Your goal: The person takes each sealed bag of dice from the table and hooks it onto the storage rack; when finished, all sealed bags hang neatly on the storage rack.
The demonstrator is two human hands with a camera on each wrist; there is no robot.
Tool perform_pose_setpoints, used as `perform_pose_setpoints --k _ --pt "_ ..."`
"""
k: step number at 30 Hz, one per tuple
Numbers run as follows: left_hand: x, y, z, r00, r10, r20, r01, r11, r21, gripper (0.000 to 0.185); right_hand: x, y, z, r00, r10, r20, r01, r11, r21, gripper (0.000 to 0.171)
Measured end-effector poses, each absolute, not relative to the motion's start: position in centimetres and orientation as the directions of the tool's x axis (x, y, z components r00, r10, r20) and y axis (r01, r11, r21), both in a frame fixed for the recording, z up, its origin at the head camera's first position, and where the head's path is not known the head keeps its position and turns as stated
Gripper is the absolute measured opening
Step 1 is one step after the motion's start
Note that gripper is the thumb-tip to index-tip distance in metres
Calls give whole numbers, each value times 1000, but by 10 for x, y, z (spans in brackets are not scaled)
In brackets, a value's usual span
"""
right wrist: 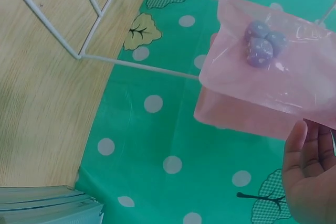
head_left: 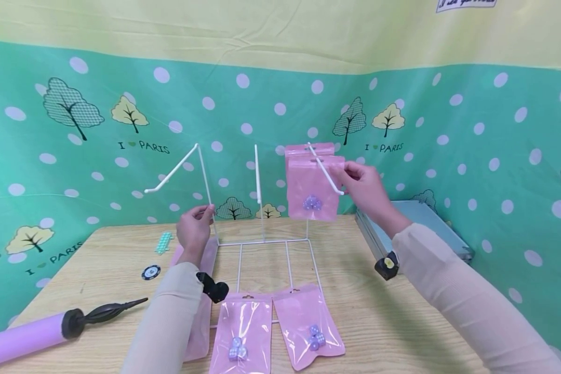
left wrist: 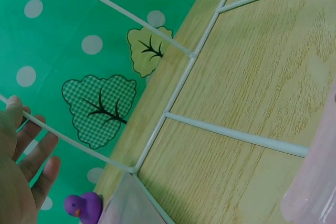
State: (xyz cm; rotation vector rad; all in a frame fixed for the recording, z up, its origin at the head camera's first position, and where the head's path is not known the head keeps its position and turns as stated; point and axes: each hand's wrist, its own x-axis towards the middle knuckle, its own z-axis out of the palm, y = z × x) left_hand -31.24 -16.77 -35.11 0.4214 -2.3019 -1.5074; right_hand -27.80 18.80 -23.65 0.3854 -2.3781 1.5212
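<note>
Two pink pouches (head_left: 276,327) lie on the wooden desk (head_left: 378,322) nearest the camera. Behind them, the left hand (head_left: 194,228) grips an upright of the white wire rack (head_left: 262,241), while the right hand (head_left: 364,184) fingers pinch a pink pouch of beads (head_left: 312,189) hanging on the rack's far right hook (head_left: 324,169).

head: above, facing backdrop | wrists: close, upward-angled | shared: white wire rack (head_left: 262,228), pink bag (right wrist: 273,72)

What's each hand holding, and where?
Left hand grips the white wire rack by its left upright. Right hand pinches the hanging pink bag at its top right corner.
</note>
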Motion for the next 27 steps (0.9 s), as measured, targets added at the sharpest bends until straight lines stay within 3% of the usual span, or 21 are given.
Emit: perform_pose_setpoints --k 16,27 --pt "-314 -168 -352 -891 -436 129 -51 379 924 37 -304 180 -233 -935 66 348 -285 445 -849 37" --pt "-314 -169 -353 -885 -439 157 -39 406 913 37 -312 177 -228 -916 103 388 -273 551 -789 37"
